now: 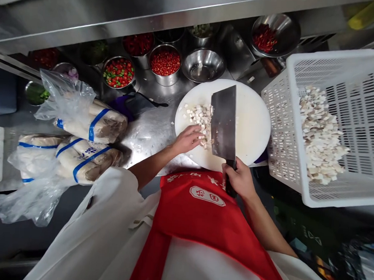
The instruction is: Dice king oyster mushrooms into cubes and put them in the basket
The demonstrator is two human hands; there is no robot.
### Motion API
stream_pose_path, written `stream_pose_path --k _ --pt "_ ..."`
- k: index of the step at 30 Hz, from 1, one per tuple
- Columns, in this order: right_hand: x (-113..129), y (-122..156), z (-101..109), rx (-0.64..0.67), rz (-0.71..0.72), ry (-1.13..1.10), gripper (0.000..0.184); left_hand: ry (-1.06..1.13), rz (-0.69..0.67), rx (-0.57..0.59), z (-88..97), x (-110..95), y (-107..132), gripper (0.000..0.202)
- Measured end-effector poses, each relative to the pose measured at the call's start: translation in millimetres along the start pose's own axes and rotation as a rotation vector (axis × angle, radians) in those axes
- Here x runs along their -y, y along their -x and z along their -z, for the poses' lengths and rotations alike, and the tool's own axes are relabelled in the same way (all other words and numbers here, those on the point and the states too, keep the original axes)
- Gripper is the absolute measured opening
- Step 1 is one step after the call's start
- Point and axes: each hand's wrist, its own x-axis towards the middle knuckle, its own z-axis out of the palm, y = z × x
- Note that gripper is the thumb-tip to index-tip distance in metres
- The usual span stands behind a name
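My right hand [241, 177] is wrapped around the black handle of a cleaver [224, 123]. The broad dark blade lies tilted over the round white cutting board [255, 114]. Left of the blade, and partly hidden by it, is a heap of small pale cubes [199, 114], seemingly diced mushroom. My left hand [188, 139] rests at the near edge of this heap, its fingers stretched out and touching some cubes. It grips nothing that I can see.
A white plastic basket [287, 159] with more pale cut pieces [321, 140] stands at the right. Bagged king oyster mushrooms [87, 159] lie at the left. Behind the board are a steel bowl [203, 67] and containers of chopped chilies [165, 62], under a steel shelf [150, 21].
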Motion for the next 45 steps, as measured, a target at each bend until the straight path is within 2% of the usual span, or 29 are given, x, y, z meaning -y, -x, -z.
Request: stream_pose_path --k 4,6,8,10,14,17,20,23,25,27,29,31,33,35,37,39,42,43,45 --pt "-4.4 12.9 6.8 -0.065 -0.059 -0.255 0.021 -0.118 0.271 -0.246 17.1 39.0 -35.5 0.035" --pt "-8.7 19.1 7.0 -0.103 -0.053 -0.319 0.021 -0.118 0.365 -0.242 18.1 56.5 -55.5 0.045" --pt "-14.2 25.3 5.5 -0.128 -0.033 -0.344 0.02 -0.106 0.407 -0.183 9.3 61.7 -69.1 0.05" --pt "-19.3 30.7 2.9 -0.139 -0.016 -0.348 0.018 -0.107 0.404 -0.132 -6.6 53.1 -73.6 0.054" --pt "-23.0 37.1 -2.5 -0.128 -0.005 -0.405 0.018 -0.07 0.341 -0.042 -32.1 18.0 -66.5 0.058" --pt "-18.1 37.0 -6.3 -0.109 0.037 -0.49 0.022 -0.029 0.301 -0.037 -29.9 -5.0 -64.9 0.059" --pt "-9.3 36.6 -10.8 -0.083 0.056 -0.548 0.024 -0.041 0.213 -0.056 -25.6 -30.0 -74.6 0.062" --pt "-2.7 42.4 -13.7 -0.038 0.056 -0.587 0.023 -0.039 0.209 -0.027 -38.2 -52.8 -92.1 0.06" --pt "-2.4 49.7 -12.3 -0.02 0.071 -0.599 0.021 -0.037 0.292 -0.02 -51.4 -54.6 -104.9 0.054" --pt "-5.4 57.2 -7.7 -0.021 0.088 -0.589 0.018 -0.048 0.39 -0.035 -58.1 -44.1 -114.8 0.05" --pt "-9.3 62.6 -2.3 -0.032 0.098 -0.577 0.017 -0.07 0.455 -0.052 -53.6 -31.0 -118.7 0.047" --pt "-11.6 64.0 1.1 -0.045 0.105 -0.57 0.018 -0.099 0.463 -0.087 -40.7 -27.8 -117.3 0.047" --pt "-10.4 59.7 1.7 -0.071 0.119 -0.588 0.019 -0.117 0.4 -0.131 -26.4 -40.6 -111.9 0.049" --pt "-5.5 51.0 0.3 -0.1 0.136 -0.626 0.02 -0.119 0.267 -0.134 -18.3 -65.5 -102.4 0.053" --pt "1.5 41.5 -1.8 -0.121 0.148 -0.658 0.021 -0.108 0.144 -0.065 -20.6 -89.8 -90.2 0.059" --pt "7.7 34.9 -3.3 -0.126 0.158 -0.671 0.022 -0.114 0.149 -0.015 -29.9 -99.9 -79.1 0.061" --pt "9.0 30.8 -1.4 -0.093 0.194 -0.658 0.029 -0.159 0.325 -0.101 -36.5 -83.2 -71.8 0.058" --pt "6.9 29.9 0.7 -0.066 0.216 -0.622 0.037 -0.169 0.361 -0.154 -32.9 -74.3 -71.8 0.057" --pt "0.3 27.0 6.3 -0.002 0.281 -0.459 0.063 -0.178 0.35 -0.248 -17.0 -62.6 -74.7 0.056"
